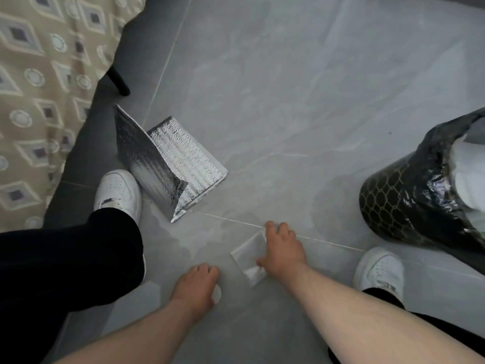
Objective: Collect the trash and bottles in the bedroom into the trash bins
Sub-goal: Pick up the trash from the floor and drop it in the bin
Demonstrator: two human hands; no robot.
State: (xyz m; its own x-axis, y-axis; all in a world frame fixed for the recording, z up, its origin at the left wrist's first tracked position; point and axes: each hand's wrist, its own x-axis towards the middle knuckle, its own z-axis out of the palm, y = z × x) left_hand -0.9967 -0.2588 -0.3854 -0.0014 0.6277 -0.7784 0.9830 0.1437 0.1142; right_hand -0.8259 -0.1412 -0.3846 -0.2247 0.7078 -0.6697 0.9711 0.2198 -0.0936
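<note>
I am reaching down with my right hand (282, 252), fingers spread and pressing on a clear plastic wrapper (250, 258) lying flat on the floor tiles (288, 101) beneath it. My left hand (198, 287) is curling loosely around something small and white (216, 295); what it is, I cannot tell. A foil bag (168, 164) is lying beyond the left hand. The trash bin (409, 195), black-lined, is standing to the right of my right hand.
</note>
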